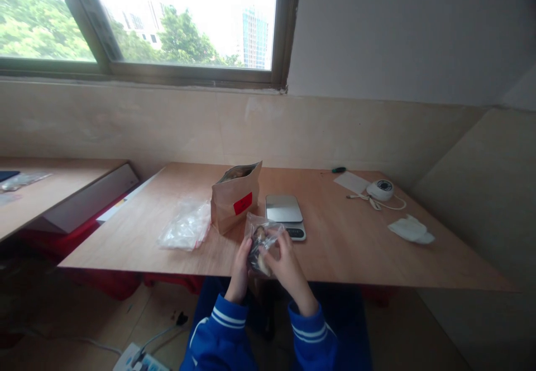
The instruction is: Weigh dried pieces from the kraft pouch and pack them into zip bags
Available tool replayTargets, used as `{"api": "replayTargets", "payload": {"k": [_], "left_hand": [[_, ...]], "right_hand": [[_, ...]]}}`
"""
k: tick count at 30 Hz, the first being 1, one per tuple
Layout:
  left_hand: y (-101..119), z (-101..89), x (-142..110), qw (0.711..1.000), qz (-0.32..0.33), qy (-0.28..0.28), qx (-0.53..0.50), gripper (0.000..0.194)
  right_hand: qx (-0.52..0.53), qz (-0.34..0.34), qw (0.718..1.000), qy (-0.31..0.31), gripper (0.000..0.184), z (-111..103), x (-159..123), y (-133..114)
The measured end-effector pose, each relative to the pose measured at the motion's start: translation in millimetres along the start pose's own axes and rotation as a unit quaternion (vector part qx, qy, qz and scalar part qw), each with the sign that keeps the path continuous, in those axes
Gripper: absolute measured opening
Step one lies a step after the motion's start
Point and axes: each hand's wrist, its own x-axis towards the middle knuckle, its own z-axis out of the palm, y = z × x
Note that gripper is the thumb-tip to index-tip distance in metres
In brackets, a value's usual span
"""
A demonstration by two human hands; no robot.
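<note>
Between my hands is a clear plastic bag with dark and pale brown pieces inside; their kind is too small to make out. My left hand grips the bag's left side. On the right side, my right hand has its fingers closed on the bag near the top. Just beyond stands an upright brown paper pouch with a red label, its top gaping and something brown inside. A kitchen scale with a silver plate lies behind my right hand, its display partly covered by the bag and fingers.
Several clear plastic bags lie left of the pouch. On the right are a white round device with a cable, a white sheet, a crumpled white cloth or tissue and a dark-handled tool. A power strip sits on the floor.
</note>
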Motion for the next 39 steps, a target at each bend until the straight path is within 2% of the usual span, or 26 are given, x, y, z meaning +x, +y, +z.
{"api": "replayTargets", "payload": {"k": [4,7,12,16,21,25,29,35,37,39], "left_hand": [[0.0,-6.4,0.7,1.0,-0.01,0.02,0.009,0.046],[1.4,-5.8,-0.2,0.999,-0.024,0.033,-0.01,0.042],[3.0,-2.4,2.2,0.994,-0.054,0.093,-0.018,0.03],[4.9,1.9,6.0,0.998,-0.035,0.051,-0.019,0.032],[3.9,7.4,15.0,0.998,-0.023,0.047,-0.022,0.04],[1.7,6.8,23.3,0.999,-0.01,0.034,-0.023,0.044],[-1.3,5.0,27.0,0.999,-0.038,0.028,-0.027,0.043],[-1.6,1.5,26.4,0.985,-0.106,0.01,-0.134,0.04],[0.1,-3.1,27.3,0.978,-0.099,0.023,-0.179,0.032],[1.8,-7.7,28.9,0.97,-0.085,0.056,-0.218,0.025]], "right_hand": [[0.062,0.02,0.997,0.033,0.035,3.5,2.0,-0.1],[0.092,0.051,0.994,0.031,0.032,3.6,2.1,-4.8],[0.112,0.075,0.99,0.039,0.028,3.1,2.2,-7.8],[0.105,0.057,0.99,0.074,0.026,2.1,4.2,-5.7],[0.026,0.017,0.991,0.131,0.02,0.3,6.4,-3.8],[0.054,0.055,0.991,0.113,0.026,-2.3,5.0,-1.8],[0.077,0.072,0.986,0.13,0.031,-8.0,4.5,5.0],[0.114,0.104,0.978,0.143,0.039,-26.9,5.2,9.5],[0.123,0.114,0.973,0.161,0.042,-33.2,7.3,0.5],[0.118,0.091,0.974,0.169,0.042,-36.8,15.1,-16.5]]}}
